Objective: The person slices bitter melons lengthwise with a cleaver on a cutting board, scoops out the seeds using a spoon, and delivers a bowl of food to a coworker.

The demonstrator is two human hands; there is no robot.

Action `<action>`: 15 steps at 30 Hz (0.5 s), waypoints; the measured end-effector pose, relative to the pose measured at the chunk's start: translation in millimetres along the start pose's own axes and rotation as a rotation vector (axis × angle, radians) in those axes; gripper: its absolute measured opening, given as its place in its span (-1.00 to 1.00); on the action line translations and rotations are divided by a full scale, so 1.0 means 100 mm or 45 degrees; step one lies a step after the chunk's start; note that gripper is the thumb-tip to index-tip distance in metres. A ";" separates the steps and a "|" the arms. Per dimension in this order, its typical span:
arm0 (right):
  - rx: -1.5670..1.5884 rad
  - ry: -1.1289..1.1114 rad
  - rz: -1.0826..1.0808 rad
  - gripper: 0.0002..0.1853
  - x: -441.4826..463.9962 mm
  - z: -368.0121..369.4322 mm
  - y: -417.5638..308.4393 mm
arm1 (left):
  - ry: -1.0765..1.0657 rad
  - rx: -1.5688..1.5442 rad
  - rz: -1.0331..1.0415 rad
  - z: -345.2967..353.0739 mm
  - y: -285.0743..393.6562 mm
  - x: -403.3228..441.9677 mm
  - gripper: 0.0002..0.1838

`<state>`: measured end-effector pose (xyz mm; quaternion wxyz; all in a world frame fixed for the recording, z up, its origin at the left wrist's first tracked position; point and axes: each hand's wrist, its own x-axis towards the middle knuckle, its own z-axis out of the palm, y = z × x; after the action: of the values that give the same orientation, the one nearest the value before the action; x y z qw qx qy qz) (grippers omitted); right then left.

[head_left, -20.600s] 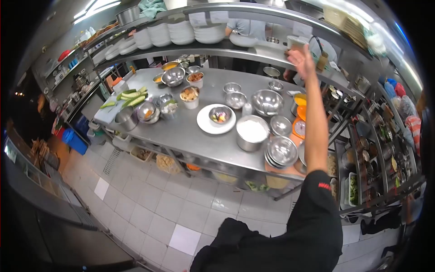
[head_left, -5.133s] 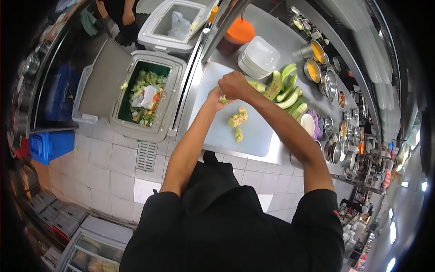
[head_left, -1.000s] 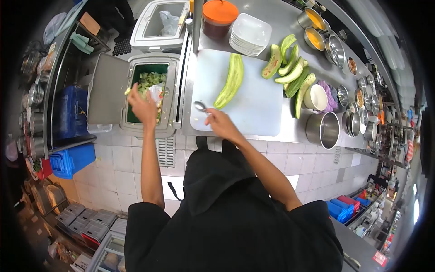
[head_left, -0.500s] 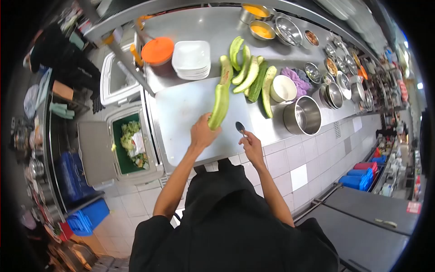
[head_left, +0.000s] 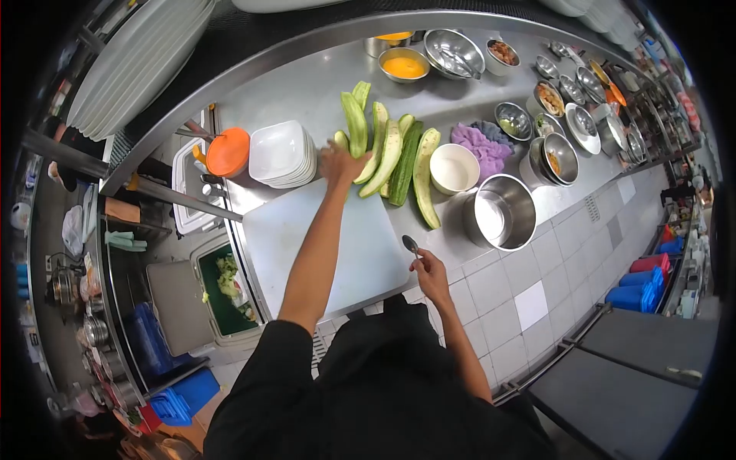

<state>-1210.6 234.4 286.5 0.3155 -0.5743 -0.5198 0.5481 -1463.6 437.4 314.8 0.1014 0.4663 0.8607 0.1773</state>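
My left hand (head_left: 343, 163) is at the far edge of the white cutting board (head_left: 322, 238), against the near end of a scooped-out pale green zucchini half (head_left: 354, 123). Its fingers are blurred, so whether they grip the half is unclear. Another piece (head_left: 341, 140) shows partly behind the hand. To the right lie several more zucchini halves, among them a seedy one (head_left: 425, 176) and one with its dark green skin up (head_left: 405, 162). Over the board's right edge, my right hand (head_left: 431, 274) is closed around the handle of a metal spoon (head_left: 410, 244).
Stacked square white dishes (head_left: 282, 153) and an orange-lidded container (head_left: 228, 152) stand left. A white bowl (head_left: 454, 169), steel pot (head_left: 502, 213) and purple cloth (head_left: 481, 149) are right. Below left is an open green-lined bin (head_left: 218, 295) with scraps. A metal shelf rail (head_left: 307, 42) crosses above.
My left hand has moved forward from the board with the zucchini half, which now lies among the others. My right hand keeps the spoon near the board's edge. The view has shifted forward.
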 end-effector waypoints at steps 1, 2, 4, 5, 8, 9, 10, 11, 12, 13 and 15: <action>0.020 0.030 -0.007 -0.64 0.02 -0.03 -0.01 | 0.089 0.038 0.091 0.22 -0.25 -0.03 -0.04; 0.021 0.015 -0.009 -0.64 0.08 -0.08 0.01 | 0.096 0.044 0.079 0.19 -0.30 -0.12 -0.04; 0.020 0.052 -0.005 -0.66 0.09 -0.17 0.06 | -0.176 -0.020 -0.016 0.16 -0.50 -0.35 -0.16; 0.001 0.060 -0.028 -0.67 0.12 -0.17 0.07 | -0.116 -0.097 0.008 0.14 -0.57 -0.38 -0.25; -0.100 -0.016 -0.125 -0.67 0.23 -0.12 -0.13 | -0.336 -0.202 -0.014 -0.12 -0.80 -0.54 -0.31; -0.134 -0.038 -0.180 -0.68 0.27 -0.08 -0.21 | -0.329 -0.211 -0.046 -0.24 -0.94 -0.66 -0.31; -0.200 -0.115 -0.167 -0.65 0.29 -0.04 -0.37 | -0.371 -0.152 0.074 -0.37 -1.15 -0.79 -0.33; -0.215 -0.119 -0.227 -0.66 0.30 0.04 -0.49 | -0.409 -0.095 0.196 -0.49 -1.36 -0.90 -0.33; -0.226 -0.119 -0.288 -0.68 0.31 0.13 -0.58 | -0.399 -0.107 0.168 -0.60 -1.63 -0.96 -0.33; -0.251 -0.149 -0.320 -0.67 0.32 0.20 -0.64 | -0.215 0.069 0.483 -0.71 -1.93 -1.06 -0.33; -0.307 -0.225 -0.360 -0.66 0.36 0.39 -0.70 | -0.024 0.250 0.748 -0.85 -2.22 -1.21 -0.30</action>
<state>-1270.2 278.3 332.9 0.2714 -0.4788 -0.6828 0.4805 -1596.8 206.2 304.6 0.0083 0.7045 0.7010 0.1106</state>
